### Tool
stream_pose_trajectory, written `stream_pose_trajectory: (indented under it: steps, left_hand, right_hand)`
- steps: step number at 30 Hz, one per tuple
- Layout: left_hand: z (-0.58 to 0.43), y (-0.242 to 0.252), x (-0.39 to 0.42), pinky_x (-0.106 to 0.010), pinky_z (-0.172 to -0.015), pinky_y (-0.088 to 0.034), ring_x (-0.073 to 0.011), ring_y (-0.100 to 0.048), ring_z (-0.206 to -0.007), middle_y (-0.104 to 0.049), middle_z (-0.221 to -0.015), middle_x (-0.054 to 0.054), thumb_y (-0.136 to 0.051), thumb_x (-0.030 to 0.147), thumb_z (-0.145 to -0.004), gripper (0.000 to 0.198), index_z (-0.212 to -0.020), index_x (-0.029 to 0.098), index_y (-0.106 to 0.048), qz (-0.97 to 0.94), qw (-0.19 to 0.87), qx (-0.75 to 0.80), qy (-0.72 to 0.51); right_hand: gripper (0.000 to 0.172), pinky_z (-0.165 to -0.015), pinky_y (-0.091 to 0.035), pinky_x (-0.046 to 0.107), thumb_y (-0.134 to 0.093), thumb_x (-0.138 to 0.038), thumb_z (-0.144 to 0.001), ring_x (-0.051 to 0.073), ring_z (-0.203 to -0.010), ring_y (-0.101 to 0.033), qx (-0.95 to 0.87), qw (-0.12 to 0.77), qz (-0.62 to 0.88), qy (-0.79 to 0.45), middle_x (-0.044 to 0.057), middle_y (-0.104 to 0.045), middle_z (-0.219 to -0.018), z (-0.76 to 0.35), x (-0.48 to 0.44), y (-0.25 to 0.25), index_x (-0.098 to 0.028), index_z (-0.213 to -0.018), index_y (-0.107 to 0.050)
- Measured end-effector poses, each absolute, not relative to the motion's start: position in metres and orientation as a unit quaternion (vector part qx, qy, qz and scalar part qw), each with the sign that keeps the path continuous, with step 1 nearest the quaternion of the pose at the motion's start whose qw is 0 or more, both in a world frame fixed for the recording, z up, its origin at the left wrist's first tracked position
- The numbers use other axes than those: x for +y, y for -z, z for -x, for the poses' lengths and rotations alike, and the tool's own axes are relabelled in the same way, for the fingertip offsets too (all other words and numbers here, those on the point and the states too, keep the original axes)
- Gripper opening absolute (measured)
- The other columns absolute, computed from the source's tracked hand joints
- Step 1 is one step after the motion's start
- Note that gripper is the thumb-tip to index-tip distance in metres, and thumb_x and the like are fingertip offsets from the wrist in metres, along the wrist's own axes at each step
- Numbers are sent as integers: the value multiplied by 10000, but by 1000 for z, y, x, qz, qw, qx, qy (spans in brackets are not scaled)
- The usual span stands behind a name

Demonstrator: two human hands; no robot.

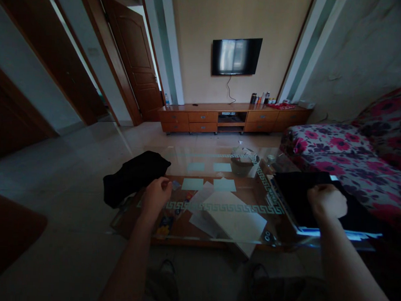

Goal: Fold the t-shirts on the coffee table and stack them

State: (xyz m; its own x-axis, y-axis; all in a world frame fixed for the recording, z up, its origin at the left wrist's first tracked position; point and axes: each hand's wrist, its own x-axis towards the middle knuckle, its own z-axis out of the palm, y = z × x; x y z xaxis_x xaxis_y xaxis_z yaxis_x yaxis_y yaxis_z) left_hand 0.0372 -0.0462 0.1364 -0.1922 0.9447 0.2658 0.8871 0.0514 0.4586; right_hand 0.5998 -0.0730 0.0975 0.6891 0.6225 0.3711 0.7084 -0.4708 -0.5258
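Observation:
My left hand (157, 194) is closed in a loose fist over the left part of the glass coffee table (173, 167), and nothing shows in its fingers. Just beyond it, a bunched black cloth (134, 174) lies over the table's left end. On the other side, my right hand (328, 201) is also curled into a fist. It is in front of a flat black cloth (294, 184) that lies on a stack with pale edges at the table's right end. Whether this hand touches the cloth, I cannot tell.
White papers or a flat box (234, 213) show at the table's middle, near a bowl (242, 165). A flowered sofa (339, 142) stands to the right. Farther off are a low wooden cabinet (203, 117) with bottles (255, 99) and a wall television (236, 57). My feet are below the table.

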Motion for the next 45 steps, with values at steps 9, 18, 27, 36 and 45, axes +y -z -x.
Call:
stream_pose_trajectory:
  steps: [9, 18, 27, 36, 45]
  left_hand:
    - [-114, -182, -88, -314, -829, -534, -162, -651, -886, -697, -1045, -36, -545, 332, -936, 224, -1082, 240, -688, -756, 202, 477, -400]
    - [-164, -168, -125, -320, -741, -552, -104, -588, -761, -452, -1479, -101, -640, 387, -918, 696, -1533, 354, -317, -755, 356, 394, -384]
    - [-177, -155, -126, -252, -658, -446, -137, -561, -684, -571, -702, 19, -553, 371, -954, 258, -755, 207, -564, -753, 406, 387, -344]
    - [-53, -179, -67, -292, -820, -499, -167, -565, -863, -554, -888, -9, -483, 343, -974, 152, -934, 209, -542, -414, -93, 567, -706]
    - [27, -125, -39, -506, -1049, -443, -363, -432, -1272, -446, -1196, -175, -617, 258, -833, 489, -1263, 63, -488, -465, 13, 799, -381]
  right_hand:
    - [285, -645, -403, 283, -634, -488, -884, 159, -688, -509, -493, 642, 581, -88, 28, -604, -839, -477, -113, -227, -221, -983, -643]
    - [297, -544, -392, 246, -704, -520, -855, 142, -614, -484, -539, 585, 469, -383, -8, -551, -736, -413, -137, -236, -244, -922, -617]
    - [313, -622, -452, 243, -699, -517, -872, 131, -682, -541, -599, 515, 431, -436, -5, -600, -757, -378, -132, -218, -207, -874, -659]
    - [385, -739, -538, 306, -698, -567, -845, 186, -824, -649, -577, 572, 492, -313, 56, -705, -936, -443, -111, -214, -213, -992, -660]
    - [484, -872, -466, 572, -491, -422, -880, 450, -1178, -562, -390, 235, 890, 2, 254, -621, -1252, -593, -63, -76, -138, -1232, -664]
